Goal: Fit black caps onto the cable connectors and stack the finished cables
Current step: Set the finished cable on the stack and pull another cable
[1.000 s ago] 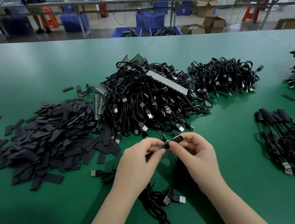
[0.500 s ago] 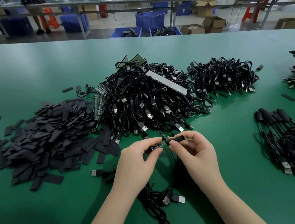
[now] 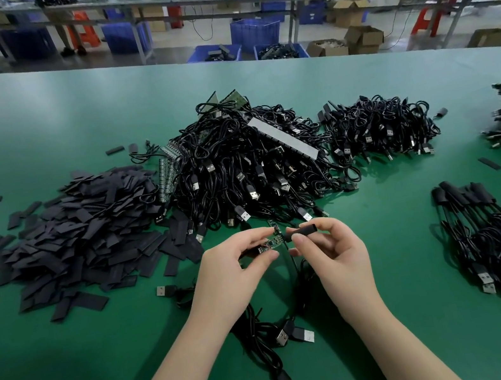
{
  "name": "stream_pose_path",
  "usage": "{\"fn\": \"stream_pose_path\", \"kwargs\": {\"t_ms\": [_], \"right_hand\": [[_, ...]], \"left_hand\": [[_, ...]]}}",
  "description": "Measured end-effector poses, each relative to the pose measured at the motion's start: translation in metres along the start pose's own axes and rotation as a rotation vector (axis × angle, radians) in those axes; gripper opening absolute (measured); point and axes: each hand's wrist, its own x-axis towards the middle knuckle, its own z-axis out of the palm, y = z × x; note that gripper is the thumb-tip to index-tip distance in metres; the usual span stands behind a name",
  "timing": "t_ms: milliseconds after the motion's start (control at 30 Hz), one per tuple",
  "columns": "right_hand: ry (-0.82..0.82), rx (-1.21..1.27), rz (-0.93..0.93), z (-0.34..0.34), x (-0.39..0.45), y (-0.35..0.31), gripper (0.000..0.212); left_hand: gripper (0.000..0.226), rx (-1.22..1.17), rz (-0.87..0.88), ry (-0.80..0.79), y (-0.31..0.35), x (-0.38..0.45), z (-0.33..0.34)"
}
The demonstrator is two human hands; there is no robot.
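- Left hand, centre of the frame: thumb and fingers pinch a small green circuit board at the end of a thin black cable, board end pointing right.
- Right hand, just right of it: thumb and forefinger pinch a short black tubular cap, held level; its open left end sits at the tip of the board, whether touching cannot be told.
- Flat green table mat: carries everything below.
- Heap of flat black sleeve caps, left of centre; strays scattered toward the left edge.
- Large tangled heap of black USB cables, upper centre, just above the hands; a grey flat strip lies on it.
- Smaller heap of black cables, upper right of the large heap.
- Stack of capped black cables, right of the frame, well apart from the hands.
- Loose black cables with silver USB plugs, bottom centre, between the forearms.
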Motion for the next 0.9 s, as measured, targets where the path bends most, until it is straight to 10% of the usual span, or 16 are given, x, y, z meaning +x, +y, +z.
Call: {"fn": "stream_pose_path", "kwargs": {"t_ms": [900], "right_hand": [[-0.048,-0.062,-0.105,0.0021,-0.0031,0.0004,0.021]], "left_hand": [[0.022,-0.063,-0.08,0.033,0.001,0.0,-0.0004]]}}
